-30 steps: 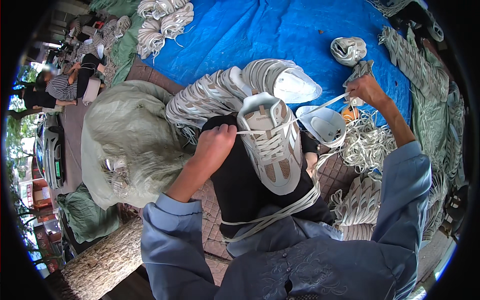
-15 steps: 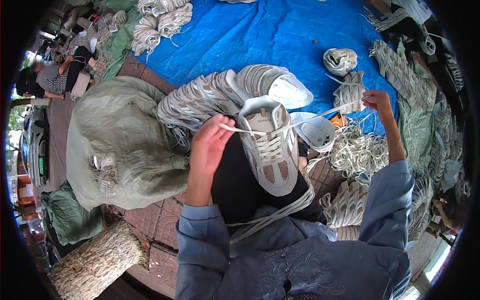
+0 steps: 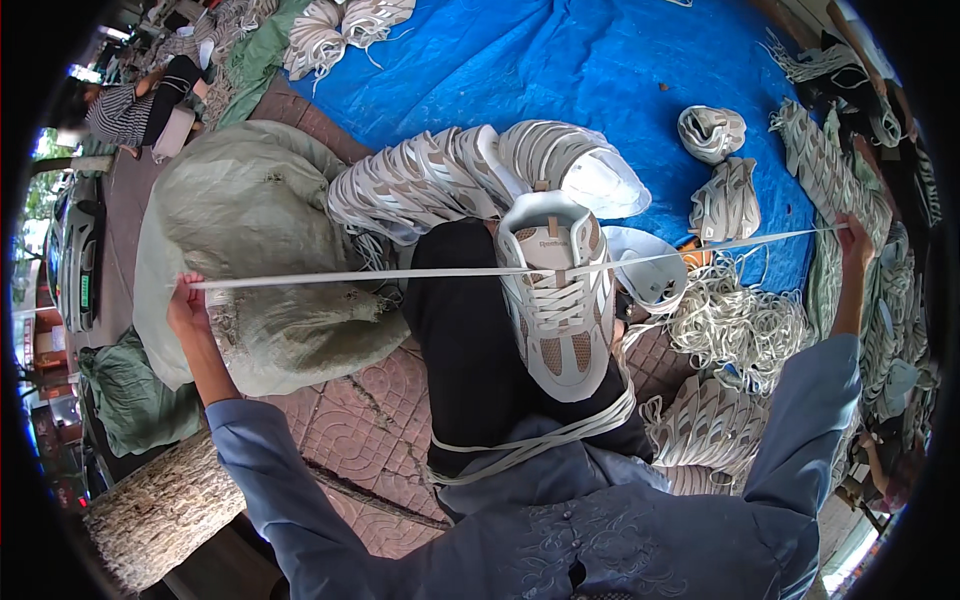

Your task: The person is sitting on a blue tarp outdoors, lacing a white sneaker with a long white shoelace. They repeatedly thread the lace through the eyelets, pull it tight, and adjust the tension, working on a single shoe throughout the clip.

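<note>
Blue tarp (image 3: 590,75) stretches out ahead, and look: left hand (image 3: 188,305) and right hand (image 3: 854,245) pinch the lace (image 3: 400,274), pulled wide either side of the shoe (image 3: 572,377) on the person's lap (image 3: 462,350).

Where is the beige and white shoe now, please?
In the head view, the shoe sits slightly right of centre over black fabric, below the blue plastic sheet, between the left hand and right hand, which hold its flat white lace.

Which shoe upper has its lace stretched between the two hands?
The shoe upper over the black trousers: its lace runs out to the left hand and right hand; neither hand holds another's lace.
</note>
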The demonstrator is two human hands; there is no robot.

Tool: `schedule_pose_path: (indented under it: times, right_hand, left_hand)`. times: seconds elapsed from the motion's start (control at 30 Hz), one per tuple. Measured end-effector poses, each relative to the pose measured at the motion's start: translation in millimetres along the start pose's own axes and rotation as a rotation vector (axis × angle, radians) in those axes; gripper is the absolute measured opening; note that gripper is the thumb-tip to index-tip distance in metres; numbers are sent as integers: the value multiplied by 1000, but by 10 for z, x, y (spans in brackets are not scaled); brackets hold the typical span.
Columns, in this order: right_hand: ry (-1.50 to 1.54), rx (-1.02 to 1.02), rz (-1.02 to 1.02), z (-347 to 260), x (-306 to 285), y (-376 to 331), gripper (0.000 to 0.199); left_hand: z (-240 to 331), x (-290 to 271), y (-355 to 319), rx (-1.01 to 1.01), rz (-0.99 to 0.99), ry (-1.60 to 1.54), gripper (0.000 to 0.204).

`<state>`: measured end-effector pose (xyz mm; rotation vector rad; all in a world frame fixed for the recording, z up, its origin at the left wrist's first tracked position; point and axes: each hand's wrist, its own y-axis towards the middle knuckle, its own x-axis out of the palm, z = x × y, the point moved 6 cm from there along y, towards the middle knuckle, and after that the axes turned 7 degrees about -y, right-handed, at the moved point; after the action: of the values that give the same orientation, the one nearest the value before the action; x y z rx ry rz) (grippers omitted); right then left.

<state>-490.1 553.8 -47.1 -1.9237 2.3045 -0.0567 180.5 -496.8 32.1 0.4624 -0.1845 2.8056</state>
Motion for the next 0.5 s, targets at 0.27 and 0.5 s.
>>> schedule_pose_path:
  times: [0.27, 0.5]
  right_hand:
    - [-405, -52, 101, 16, -13, 110, 34]
    - [-343, -361, -736, -357, 3069, -2160, 39]
  left_hand:
    - [-83, -286, -23, 130, 313, 169, 7]
    - [-1014, 2052, -1546, -219, -293, 204, 19]
